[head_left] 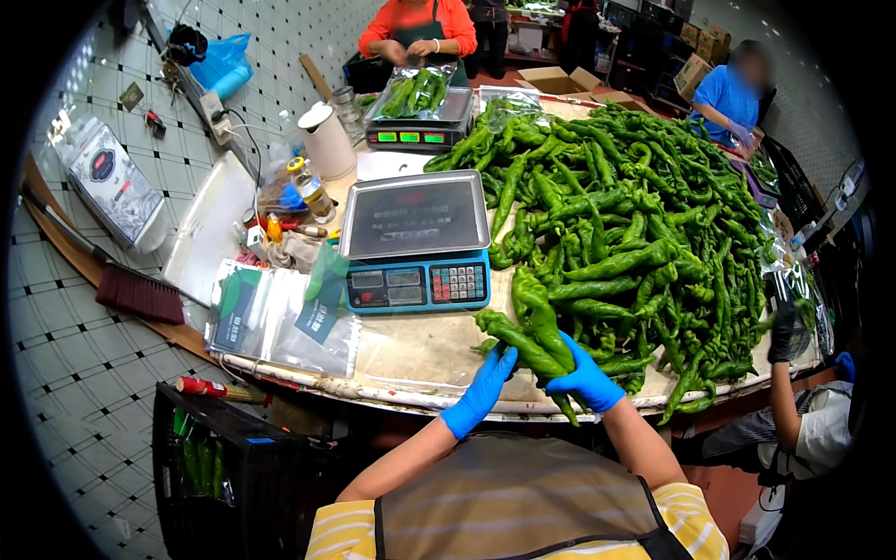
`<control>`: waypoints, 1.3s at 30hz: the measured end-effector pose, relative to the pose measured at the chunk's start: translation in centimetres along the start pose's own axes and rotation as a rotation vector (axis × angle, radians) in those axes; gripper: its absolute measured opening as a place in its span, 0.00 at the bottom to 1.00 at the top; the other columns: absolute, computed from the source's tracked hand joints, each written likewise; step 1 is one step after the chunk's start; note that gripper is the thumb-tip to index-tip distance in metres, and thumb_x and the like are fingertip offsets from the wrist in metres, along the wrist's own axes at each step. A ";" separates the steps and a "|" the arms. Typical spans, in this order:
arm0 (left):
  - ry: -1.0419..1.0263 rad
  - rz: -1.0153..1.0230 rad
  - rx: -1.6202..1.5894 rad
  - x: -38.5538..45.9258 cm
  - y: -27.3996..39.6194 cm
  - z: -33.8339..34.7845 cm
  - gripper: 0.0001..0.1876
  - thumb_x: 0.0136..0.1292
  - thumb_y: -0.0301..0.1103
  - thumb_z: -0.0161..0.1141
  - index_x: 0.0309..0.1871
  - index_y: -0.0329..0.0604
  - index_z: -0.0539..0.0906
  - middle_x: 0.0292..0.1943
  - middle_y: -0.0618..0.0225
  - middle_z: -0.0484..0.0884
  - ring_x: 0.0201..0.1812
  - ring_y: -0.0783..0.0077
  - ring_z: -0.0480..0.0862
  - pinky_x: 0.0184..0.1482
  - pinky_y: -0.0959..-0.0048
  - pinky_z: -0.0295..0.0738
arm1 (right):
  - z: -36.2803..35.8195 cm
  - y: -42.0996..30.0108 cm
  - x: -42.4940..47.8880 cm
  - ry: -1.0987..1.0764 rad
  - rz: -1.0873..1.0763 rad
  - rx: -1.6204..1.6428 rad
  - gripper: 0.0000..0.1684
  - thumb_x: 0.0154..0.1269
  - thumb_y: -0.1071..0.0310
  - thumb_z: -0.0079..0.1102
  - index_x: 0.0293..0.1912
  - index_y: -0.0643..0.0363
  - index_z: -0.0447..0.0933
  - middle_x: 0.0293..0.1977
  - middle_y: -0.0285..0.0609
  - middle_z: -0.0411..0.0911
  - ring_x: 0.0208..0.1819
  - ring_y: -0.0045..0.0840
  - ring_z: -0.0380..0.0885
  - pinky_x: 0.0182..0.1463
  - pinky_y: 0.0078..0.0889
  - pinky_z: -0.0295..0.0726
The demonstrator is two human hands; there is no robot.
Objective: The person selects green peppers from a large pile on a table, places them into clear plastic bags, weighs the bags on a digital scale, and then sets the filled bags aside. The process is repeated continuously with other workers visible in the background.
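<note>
Both of my hands wear blue gloves and hold long green peppers (535,308) together at the near edge of the table. My left hand (486,385) has its fingers against the left side of the peppers. My right hand (586,378) wraps around their lower ends, whose tips point toward me. Just beyond and to the right lies a large heap of wrinkled green peppers (630,231). A blue digital scale (418,283) with a bare metal pan (414,213) stands ahead to the left. Left of it lie flat clear plastic bags (280,318) with green and white print.
Across the table a person in orange (420,35) handles a bag of peppers on another scale (420,126). A person in blue (731,98) works at the far right; a black-gloved hand (789,329) is at the near right. A white kettle (327,140), bottle (311,192) and black crate (217,462) stand left.
</note>
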State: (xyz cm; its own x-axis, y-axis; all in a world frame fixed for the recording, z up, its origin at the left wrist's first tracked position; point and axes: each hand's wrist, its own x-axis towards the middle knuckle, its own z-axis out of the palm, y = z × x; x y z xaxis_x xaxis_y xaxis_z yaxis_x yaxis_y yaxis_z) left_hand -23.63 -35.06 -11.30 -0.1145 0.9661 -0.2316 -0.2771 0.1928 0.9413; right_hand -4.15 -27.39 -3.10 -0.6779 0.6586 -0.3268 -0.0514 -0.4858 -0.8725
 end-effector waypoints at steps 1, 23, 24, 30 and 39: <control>0.019 0.056 0.179 -0.4 0.7 -0.3 0.31 0.72 0.51 0.59 0.71 0.45 0.69 0.58 0.65 0.78 0.57 0.67 0.79 0.58 0.65 0.73 | -0.5 -0.5 -0.5 -0.002 0.046 0.009 0.61 0.44 0.79 0.71 0.77 0.50 0.52 0.57 0.44 0.75 0.51 0.33 0.80 0.51 0.37 0.85; 0.397 0.211 1.586 -1.2 -6.5 -10.7 0.21 0.57 0.24 0.57 0.56 0.47 0.74 0.35 0.60 0.77 0.35 0.57 0.82 0.35 0.61 0.78 | -3.2 1.6 -1.4 -0.269 0.228 0.360 0.57 0.52 0.58 0.74 0.76 0.52 0.52 0.63 0.59 0.71 0.43 0.36 0.84 0.42 0.33 0.88; 0.393 0.254 1.605 -1.5 -5.5 -10.8 0.22 0.57 0.24 0.57 0.57 0.46 0.74 0.35 0.60 0.76 0.35 0.57 0.82 0.34 0.61 0.78 | -3.2 1.6 -1.5 -0.275 0.228 0.344 0.57 0.51 0.59 0.74 0.76 0.52 0.52 0.62 0.59 0.71 0.43 0.36 0.84 0.42 0.33 0.88; 0.129 0.459 1.686 -3.2 0.9 -11.4 0.17 0.56 0.27 0.58 0.50 0.55 0.81 0.33 0.58 0.75 0.31 0.55 0.81 0.32 0.58 0.76 | -1.4 1.5 -0.7 -0.396 0.331 0.363 0.64 0.52 0.61 0.74 0.79 0.39 0.42 0.62 0.59 0.71 0.43 0.39 0.84 0.39 0.34 0.88; 0.157 0.316 1.623 -4.8 4.3 -12.2 0.07 0.55 0.32 0.65 0.34 0.42 0.80 0.37 0.53 0.75 0.35 0.49 0.82 0.36 0.55 0.78 | -1.0 5.1 1.5 -0.573 0.552 0.441 0.54 0.60 0.55 0.64 0.79 0.46 0.44 0.62 0.66 0.69 0.41 0.35 0.84 0.37 0.30 0.88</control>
State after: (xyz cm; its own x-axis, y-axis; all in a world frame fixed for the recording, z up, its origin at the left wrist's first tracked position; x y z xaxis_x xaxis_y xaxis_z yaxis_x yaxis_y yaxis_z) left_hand -35.94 -40.94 -9.16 -0.0859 0.9931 0.0798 0.9796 0.0696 0.1884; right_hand -4.67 -28.34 -8.42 -0.9442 -0.0624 -0.3234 0.1927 -0.9010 -0.3887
